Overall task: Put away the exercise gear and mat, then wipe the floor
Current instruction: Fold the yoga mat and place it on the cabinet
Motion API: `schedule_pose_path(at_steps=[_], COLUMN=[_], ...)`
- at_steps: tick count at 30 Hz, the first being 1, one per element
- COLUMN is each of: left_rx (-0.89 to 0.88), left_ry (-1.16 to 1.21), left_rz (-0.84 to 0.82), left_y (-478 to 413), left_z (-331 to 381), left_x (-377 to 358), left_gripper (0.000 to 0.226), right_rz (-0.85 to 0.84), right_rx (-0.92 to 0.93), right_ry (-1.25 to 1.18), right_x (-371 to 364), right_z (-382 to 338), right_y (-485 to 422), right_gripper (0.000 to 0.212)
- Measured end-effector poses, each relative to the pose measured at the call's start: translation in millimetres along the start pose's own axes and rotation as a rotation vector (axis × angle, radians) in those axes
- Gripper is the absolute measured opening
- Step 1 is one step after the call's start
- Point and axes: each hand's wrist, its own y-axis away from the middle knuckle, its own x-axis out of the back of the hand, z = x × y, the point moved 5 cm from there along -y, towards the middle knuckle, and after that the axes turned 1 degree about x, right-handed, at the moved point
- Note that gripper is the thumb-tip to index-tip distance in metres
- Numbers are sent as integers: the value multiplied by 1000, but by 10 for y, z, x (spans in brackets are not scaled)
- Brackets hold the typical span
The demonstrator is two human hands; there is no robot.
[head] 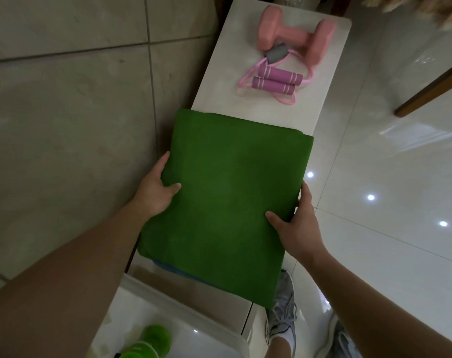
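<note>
White bench (219, 81): your left hand (155, 192) and right hand (297, 226) grip the folded green mat (225, 192) by its sides; long axis along bench, near end probably overhanging.

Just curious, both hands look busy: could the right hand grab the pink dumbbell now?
Probably not yet: the right hand grips the green mat. The pink dumbbell lies uncovered farther along the white bench, so letting go should free the way.

Light is dim and flat with a grey-green cast, and shadows are soft and faint. On the right, the glossy floor tiles (400, 164) throw back small white pinpoint glares and a paler smeared patch. Wide-angle distortion bends straight lines toward the edges, and the top right corner is blurred.
</note>
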Motion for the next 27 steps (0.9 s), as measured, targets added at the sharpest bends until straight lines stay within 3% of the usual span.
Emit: schedule_pose_path(at_steps=[11,18,27], left_rx=[-6,-12,-36], left_ry=[-71,-50,-50], left_rz=[28,34,103], left_y=[71,319,740], left_z=[56,193,448], left_x=[10,40,100], left_gripper=[83,101,92], right_rz=[-6,-6,-9], right_rx=[4,-12,73], right_ry=[19,31,179], right_x=[67,201,675], right_z=[-114,-236,-560], right_y=[103,280,599], right_gripper=[94,98,97])
